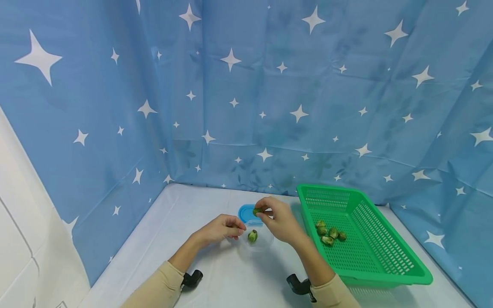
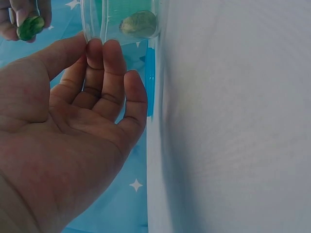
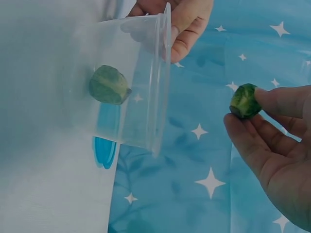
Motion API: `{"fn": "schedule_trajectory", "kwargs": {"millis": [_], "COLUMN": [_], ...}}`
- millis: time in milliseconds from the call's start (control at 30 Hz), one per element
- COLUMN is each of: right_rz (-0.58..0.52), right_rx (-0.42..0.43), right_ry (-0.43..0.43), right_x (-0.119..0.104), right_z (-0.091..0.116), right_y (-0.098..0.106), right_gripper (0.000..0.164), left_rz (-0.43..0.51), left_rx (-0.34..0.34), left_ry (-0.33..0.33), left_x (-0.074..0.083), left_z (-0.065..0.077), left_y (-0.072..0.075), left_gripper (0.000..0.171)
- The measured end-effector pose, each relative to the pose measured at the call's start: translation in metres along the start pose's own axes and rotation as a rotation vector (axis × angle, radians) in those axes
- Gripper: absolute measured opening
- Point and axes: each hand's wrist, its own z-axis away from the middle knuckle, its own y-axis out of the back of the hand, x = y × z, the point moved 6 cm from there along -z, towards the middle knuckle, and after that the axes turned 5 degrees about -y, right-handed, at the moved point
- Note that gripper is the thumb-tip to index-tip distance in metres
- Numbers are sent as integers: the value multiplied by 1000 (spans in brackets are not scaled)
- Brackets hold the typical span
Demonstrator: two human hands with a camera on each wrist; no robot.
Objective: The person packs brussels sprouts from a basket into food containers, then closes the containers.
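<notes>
With thumb and fingertips, my right hand pinches a green Brussels sprout, held up above and beside a clear plastic tub. Inside that tub lies a second Brussels sprout, seen through the wall in both wrist views. My left hand pinches the tub's rim at its left side, the thumb and fingertips right at the edge in the left wrist view. Behind the tub a blue lid lies flat on the table, partly hidden by the right hand in the head view.
A green slotted basket stands to the right, with several Brussels sprouts grouped toward its left side. The white table meets a blue star-patterned curtain at the back. Black wrist-camera mounts sit by both sleeves.
</notes>
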Motion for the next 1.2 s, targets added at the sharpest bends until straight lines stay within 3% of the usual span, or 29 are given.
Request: {"fn": "schedule_trajectory", "kwargs": {"millis": [300,667,1200], "right_rz": [18,53,89], "right_rx": [-84,-143,-256], "right_ry": [-54,-59,-131], "right_x": [6,11,25], "right_z": [-3,-5,3], "right_y": [-10,-21,-35], "right_gripper": [13,11,6], "left_rz": [-20,-8,15], "left_rx": [5,6,-1], "left_ry": [-9,-11,-5], "left_x": [5,4,-1], "left_z": [0,-1,0], "left_y": [4,7,0], "left_gripper": [30,32,32]}}
